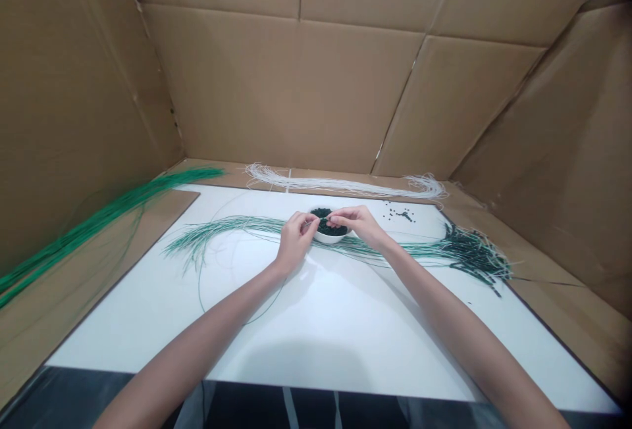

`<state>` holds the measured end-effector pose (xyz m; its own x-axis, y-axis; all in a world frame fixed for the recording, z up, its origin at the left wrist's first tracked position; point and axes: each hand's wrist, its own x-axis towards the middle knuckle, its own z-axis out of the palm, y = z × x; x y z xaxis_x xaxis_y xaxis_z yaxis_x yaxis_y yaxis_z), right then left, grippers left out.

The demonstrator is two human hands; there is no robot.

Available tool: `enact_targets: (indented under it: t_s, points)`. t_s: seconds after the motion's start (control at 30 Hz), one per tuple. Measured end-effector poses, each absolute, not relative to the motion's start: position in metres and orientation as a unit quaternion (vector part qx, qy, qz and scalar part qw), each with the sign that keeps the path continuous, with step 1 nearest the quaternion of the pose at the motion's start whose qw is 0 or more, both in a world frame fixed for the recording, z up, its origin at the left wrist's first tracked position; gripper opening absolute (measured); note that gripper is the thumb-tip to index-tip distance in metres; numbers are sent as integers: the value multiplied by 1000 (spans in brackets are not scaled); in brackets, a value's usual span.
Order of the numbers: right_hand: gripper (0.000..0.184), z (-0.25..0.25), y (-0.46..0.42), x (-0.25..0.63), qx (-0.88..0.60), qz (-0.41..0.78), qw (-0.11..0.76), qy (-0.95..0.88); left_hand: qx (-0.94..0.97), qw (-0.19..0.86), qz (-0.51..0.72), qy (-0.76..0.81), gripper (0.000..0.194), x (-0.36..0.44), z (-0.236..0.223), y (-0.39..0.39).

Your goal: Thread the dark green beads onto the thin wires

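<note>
Over a small white bowl point(332, 239) full of tiny dark beads point(338, 230), my two hands meet fingertip to fingertip. My left hand point(296, 237) is closed in a pinch on a thin strand; a loose green strand point(200, 287) curves across the board below that hand. My right hand point(360, 224) pinches too, at the other side of the bowl's mouth, and what sits in its fingertips is too small to make out. Behind and under the hands runs a bundle of green strands point(247, 222), its right end point(474, 254) thick with dark beads.
A white board point(306, 330) forms the work surface, with cardboard walls point(276, 87) around it. White strands point(345, 185) lie along the back edge. Green strands point(99, 218) lean at the left. Loose dark beads point(405, 216) are scattered at the back right.
</note>
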<state>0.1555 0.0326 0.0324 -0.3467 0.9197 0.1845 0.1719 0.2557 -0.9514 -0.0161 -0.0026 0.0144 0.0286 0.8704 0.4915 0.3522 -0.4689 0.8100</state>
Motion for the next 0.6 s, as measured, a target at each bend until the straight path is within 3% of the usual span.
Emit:
enact_targets:
  t_s: [0.6]
  points:
    - [25, 34, 31, 155, -405, 440, 386, -702, 717, 158, 512, 445, 13, -17, 15, -4]
